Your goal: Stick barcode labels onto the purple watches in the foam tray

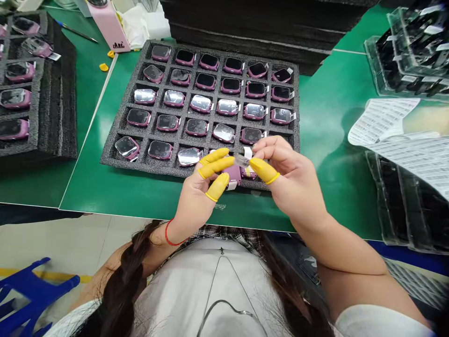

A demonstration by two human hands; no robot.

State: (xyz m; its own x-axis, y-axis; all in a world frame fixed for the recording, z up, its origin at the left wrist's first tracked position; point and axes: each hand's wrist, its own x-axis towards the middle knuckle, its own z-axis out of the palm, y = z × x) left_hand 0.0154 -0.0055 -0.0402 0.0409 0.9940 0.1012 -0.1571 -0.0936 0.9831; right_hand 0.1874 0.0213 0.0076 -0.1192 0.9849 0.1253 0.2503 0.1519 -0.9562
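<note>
My left hand point(201, 187), with yellow finger cots on thumb and fingers, is closed round a purple watch body point(234, 174) held just above the near edge of a black foam tray point(115, 161). My right hand point(287, 173), a yellow cot on its thumb, pinches a small clear film tab point(242, 160) at the top of that watch body. The tray holds several rows of purple watch bodies point(196, 127), some with shiny film on their screens.
A second foam tray point(52, 117) with watch bodies lies at the left on the green mat point(326, 117). Stacked black foam sheets point(263, 28) stand behind. Clear plastic trays point(407, 56) and label sheets point(403, 135) lie at the right. A pink bottle point(108, 23) stands at the back left.
</note>
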